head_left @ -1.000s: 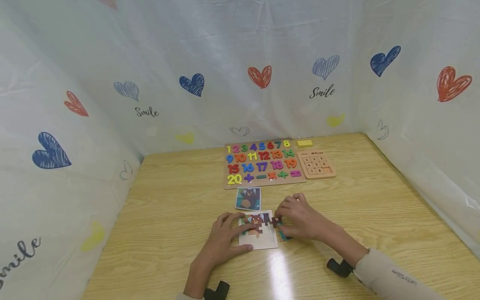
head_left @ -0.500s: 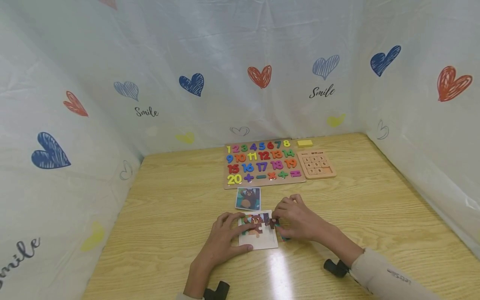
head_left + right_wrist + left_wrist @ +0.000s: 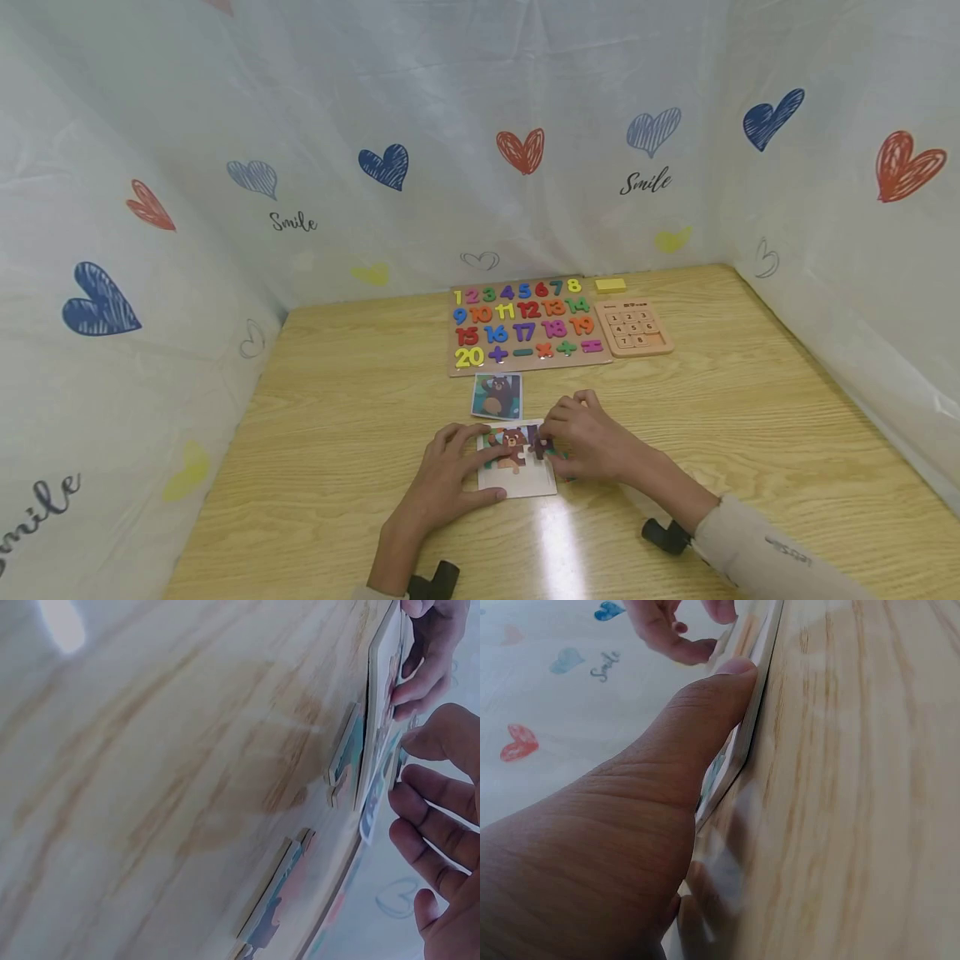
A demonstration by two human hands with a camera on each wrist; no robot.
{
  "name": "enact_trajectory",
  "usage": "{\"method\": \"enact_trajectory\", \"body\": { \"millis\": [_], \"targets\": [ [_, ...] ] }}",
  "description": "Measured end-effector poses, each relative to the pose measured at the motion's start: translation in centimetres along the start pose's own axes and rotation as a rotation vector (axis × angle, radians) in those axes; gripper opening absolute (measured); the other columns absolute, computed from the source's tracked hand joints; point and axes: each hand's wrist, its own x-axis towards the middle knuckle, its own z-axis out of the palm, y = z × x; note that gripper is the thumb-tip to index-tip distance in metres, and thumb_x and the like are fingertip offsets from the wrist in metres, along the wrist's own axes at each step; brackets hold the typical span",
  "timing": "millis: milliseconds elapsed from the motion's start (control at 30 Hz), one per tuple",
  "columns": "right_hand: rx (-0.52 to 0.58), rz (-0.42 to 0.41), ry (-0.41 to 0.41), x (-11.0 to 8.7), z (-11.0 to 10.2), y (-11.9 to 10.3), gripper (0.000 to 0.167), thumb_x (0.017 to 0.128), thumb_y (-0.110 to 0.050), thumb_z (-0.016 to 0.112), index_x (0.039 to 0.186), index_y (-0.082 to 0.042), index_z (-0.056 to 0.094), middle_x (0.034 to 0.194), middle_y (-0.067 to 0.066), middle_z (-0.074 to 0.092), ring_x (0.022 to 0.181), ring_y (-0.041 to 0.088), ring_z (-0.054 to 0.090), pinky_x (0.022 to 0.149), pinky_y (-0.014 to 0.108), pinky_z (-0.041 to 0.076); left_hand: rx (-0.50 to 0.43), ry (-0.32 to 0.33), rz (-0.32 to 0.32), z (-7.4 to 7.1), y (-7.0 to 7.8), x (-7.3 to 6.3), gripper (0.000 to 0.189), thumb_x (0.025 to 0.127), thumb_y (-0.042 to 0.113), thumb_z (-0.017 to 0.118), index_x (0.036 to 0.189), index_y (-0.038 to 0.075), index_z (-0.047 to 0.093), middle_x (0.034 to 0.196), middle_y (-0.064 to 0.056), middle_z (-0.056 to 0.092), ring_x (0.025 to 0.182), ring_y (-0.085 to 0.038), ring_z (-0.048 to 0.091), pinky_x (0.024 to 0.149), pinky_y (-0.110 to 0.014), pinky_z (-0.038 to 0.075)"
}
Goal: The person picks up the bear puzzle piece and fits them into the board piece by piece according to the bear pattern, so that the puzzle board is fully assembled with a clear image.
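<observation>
A white puzzle tray (image 3: pixel 531 486) lies on the table, with joined pieces of a brown bear (image 3: pixel 512 439) in its upper part. My left hand (image 3: pixel 444 482) rests across the tray's left side, fingers over the bear pieces; its thumb touches the front edge, also seen in the left wrist view. Between thumb and fingertips, my right hand (image 3: pixel 592 442) pinches a dark brown puzzle piece (image 3: pixel 539 449) over the tray's right side. That piece is mostly covered in the right wrist view. Loose puzzle pieces (image 3: pixel 346 754) lie beside the tray, partly under the right hand.
Beyond the tray lies a bear picture card (image 3: pixel 498 396). Farther back are a board of coloured numbers (image 3: pixel 529 364), a wooden sliding number puzzle (image 3: pixel 634 328) and a yellow block (image 3: pixel 610 286). Another loose piece (image 3: pixel 276 896) lies nearer the right wrist. Heart-printed sheeting (image 3: pixel 435 217) encloses the table.
My right hand has moved left with the dark brown piece, from beside the tray's right edge to over the tray. The left hand has stayed in place.
</observation>
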Motion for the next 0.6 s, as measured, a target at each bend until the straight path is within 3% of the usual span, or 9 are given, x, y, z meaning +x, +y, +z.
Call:
{"method": "enact_trajectory", "body": {
  "millis": [400,600],
  "targets": [
    [-0.034,0.042,-0.085,0.54,0.45,-0.47,0.024,0.077,-0.025,0.079,0.099,-0.018,0.074,0.099,-0.005,0.07,0.097,0.017,0.057,0.089,0.046,0.034,-0.016,-0.002,-0.003,-0.13,0.1,-0.06,0.057,0.086,0.063,0.067,0.139,0.044,0.058,0.15,0.006,0.042,0.138,-0.031,0.029,0.107,-0.061,0.028],
    [-0.027,0.024,-0.083,0.56,0.96,-0.47,0.023,0.081,-0.027,0.078,0.102,-0.019,0.074,0.101,-0.004,0.069,0.098,0.018,0.058,0.09,0.046,0.034,-0.002,0.005,0.005,-0.15,0.03,-0.07,0.057,0.086,0.063,0.067,0.139,0.043,0.058,0.149,0.004,0.043,0.137,-0.032,0.031,0.105,-0.062,0.029]
  ]
}}
